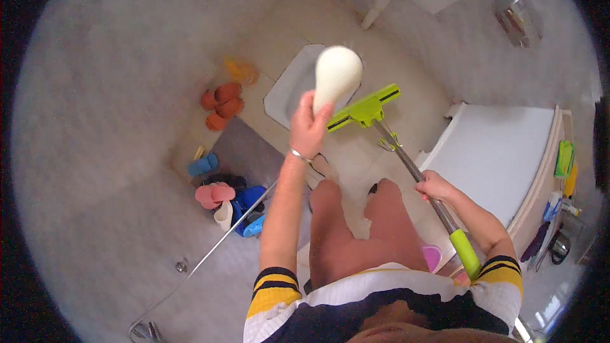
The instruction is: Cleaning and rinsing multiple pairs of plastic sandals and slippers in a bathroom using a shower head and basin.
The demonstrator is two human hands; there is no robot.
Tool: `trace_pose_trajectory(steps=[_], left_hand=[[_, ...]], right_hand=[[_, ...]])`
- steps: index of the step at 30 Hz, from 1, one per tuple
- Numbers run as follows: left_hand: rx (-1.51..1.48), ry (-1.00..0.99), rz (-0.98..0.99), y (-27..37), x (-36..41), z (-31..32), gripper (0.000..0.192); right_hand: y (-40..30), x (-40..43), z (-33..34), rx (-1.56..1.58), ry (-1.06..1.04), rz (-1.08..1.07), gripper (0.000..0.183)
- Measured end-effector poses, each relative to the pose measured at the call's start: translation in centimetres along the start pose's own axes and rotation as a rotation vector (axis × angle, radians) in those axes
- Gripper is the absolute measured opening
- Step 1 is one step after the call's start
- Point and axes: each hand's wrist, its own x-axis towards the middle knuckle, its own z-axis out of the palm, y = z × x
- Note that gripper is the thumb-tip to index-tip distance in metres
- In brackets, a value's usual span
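My left hand (309,126) grips the narrow handle of a white shower head (339,69), raised above the floor with its broad end pointing away from me. A metal shower hose (228,233) runs from the lower left and passes behind my left forearm. My right hand (436,186) is closed around the metal pole of a mop (410,162). Its lime-green head (364,109) is just right of the shower head, and its green grip end rests by my right sleeve. Below both lies a squat toilet (282,100) set in the tiled floor, partly hidden by the shower head.
Orange slippers (228,107), pink slippers (221,194) and other footwear line the left wall, beside a grey mat (248,143). A white-topped unit (495,152) stands at right, with brushes (564,159) hanging beyond. A pink basin (432,257) is near my right leg. A white pipe (379,7) rises at the back.
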Motion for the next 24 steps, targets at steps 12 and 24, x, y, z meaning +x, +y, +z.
trace_pose_trajectory(steps=[12, 24], left_hand=[[-0.076, 0.078, 0.243, 10.6, 6.7, -3.6, 0.022], [0.116, 0.241, 0.314, 8.3, 12.4, -4.0, 0.020]], right_hand=[[-6.2, 2.5, -2.1, -0.096, -0.073, -0.231, 0.015], [-19.8, 20.5, -6.7, -0.201, -0.207, -0.475, 0.020]])
